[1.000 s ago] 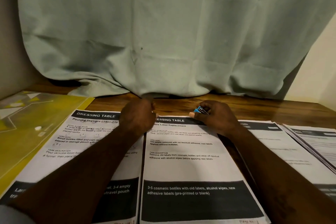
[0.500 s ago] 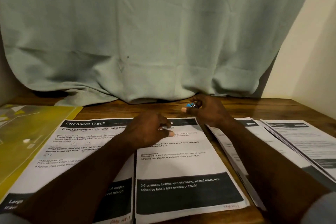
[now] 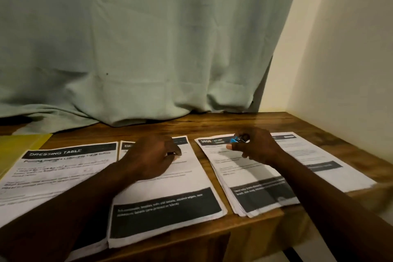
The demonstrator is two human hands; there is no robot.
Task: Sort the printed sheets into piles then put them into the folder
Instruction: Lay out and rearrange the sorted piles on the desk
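Observation:
Several piles of printed sheets lie side by side on the wooden table [image 3: 212, 123]. The leftmost pile [image 3: 63, 168] is headed DRESSING TABLE. My left hand [image 3: 153, 155] rests with curled fingers on the upper part of the second pile [image 3: 170, 193]. My right hand [image 3: 253, 147] pinches a small blue binder clip [image 3: 235, 140] above the top of the third pile [image 3: 244, 176]. A fourth pile [image 3: 314, 166] lies further right, partly under my right forearm. The yellow folder [image 3: 19, 149] shows at the left edge.
A pale green curtain [image 3: 138, 49] hangs behind and bunches on the back of the table. A cream wall [image 3: 344, 59] closes the right side. The table's front edge runs just below the piles, and its right edge is close to the fourth pile.
My view has swung to the right. My right hand carried the blue clip from the second pile's top to above the third pile. My left hand slid right onto the second pile.

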